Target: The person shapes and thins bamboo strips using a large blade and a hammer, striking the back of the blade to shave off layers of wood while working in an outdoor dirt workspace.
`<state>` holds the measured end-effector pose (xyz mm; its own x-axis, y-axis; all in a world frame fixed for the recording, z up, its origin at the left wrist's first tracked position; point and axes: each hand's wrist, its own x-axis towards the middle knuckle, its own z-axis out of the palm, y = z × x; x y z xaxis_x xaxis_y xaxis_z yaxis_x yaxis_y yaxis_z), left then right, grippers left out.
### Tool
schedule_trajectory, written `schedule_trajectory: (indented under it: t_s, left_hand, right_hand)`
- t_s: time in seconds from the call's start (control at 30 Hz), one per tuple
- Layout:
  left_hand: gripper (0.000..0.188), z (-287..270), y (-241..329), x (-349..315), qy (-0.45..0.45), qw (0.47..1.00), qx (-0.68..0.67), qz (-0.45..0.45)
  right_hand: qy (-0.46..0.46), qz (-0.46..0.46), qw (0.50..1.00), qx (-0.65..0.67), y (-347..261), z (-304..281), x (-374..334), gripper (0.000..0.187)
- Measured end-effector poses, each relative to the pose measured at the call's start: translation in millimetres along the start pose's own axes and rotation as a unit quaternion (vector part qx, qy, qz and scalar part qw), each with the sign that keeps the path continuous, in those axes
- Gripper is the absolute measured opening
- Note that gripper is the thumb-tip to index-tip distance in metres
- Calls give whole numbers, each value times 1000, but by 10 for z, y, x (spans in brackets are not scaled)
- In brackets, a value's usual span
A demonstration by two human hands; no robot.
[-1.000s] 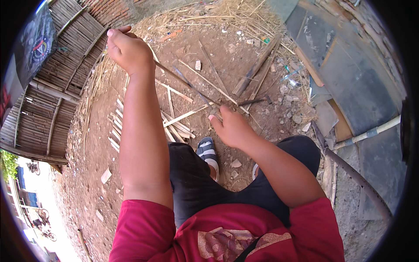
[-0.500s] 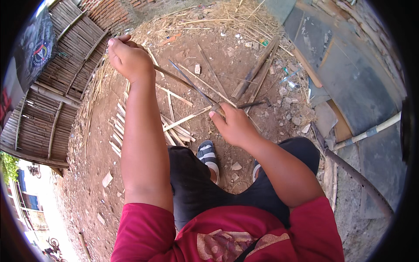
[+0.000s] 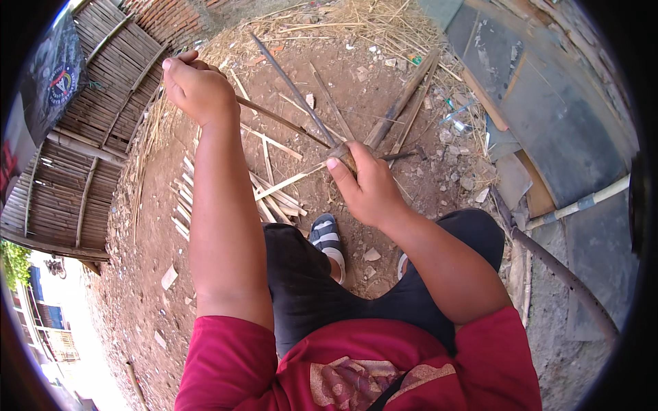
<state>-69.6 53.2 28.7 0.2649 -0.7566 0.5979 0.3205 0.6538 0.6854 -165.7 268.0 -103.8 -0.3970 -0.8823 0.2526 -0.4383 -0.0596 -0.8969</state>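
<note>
My right hand (image 3: 370,181) is closed around the wooden handle of a machete (image 3: 291,82), whose long, dark, narrow blade points up and to the left. At the upper left, my left hand (image 3: 202,89) is a fist around one end of a thin brown bamboo stick (image 3: 277,120). The stick slopes down toward the right, and its far end comes close to the base of the blade; whether they touch I cannot tell. Below, pale split strips (image 3: 277,202) lie on the ground in front of my sandalled foot (image 3: 325,236).
More strips (image 3: 184,198) lie to the left. Ahead are weathered boards (image 3: 404,96), straw (image 3: 363,27) and rubble on the dirt. A woven bamboo wall (image 3: 103,89) stands at left; grey sheets (image 3: 548,103) and a dark pole (image 3: 562,274) are at right.
The machete blade has swung up and away from the stick, its tip now farther ahead. My left hand has shifted slightly left with the stick.
</note>
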Motion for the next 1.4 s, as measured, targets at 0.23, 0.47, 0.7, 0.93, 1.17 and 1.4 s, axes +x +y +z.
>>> schedule_trajectory:
  t_s: [0.23,0.47,0.7,0.93,1.17,1.4]
  left_hand:
    - [38,26,-77,48,-2,1000,-5,-9]
    - [40,24,-67,1,-19,999,19,18]
    - [40,33,-64,-11,-4,1000,-12,-4]
    - [40,16,-89,20,-10,1000,6,19]
    - [40,17,-127,48,24,999,34,21]
    - [40,-5,-140,58,4,999,40,36]
  right_hand:
    - [-68,80,990,-95,306,106,66,49]
    - [-60,42,997,-23,70,26,-19,50]
    - [-28,64,993,-95,298,98,57,46]
    - [47,-28,998,-15,138,-93,80,52]
    - [-39,67,978,-193,376,120,32,55]
    - [42,-4,992,-118,172,76,42,44]
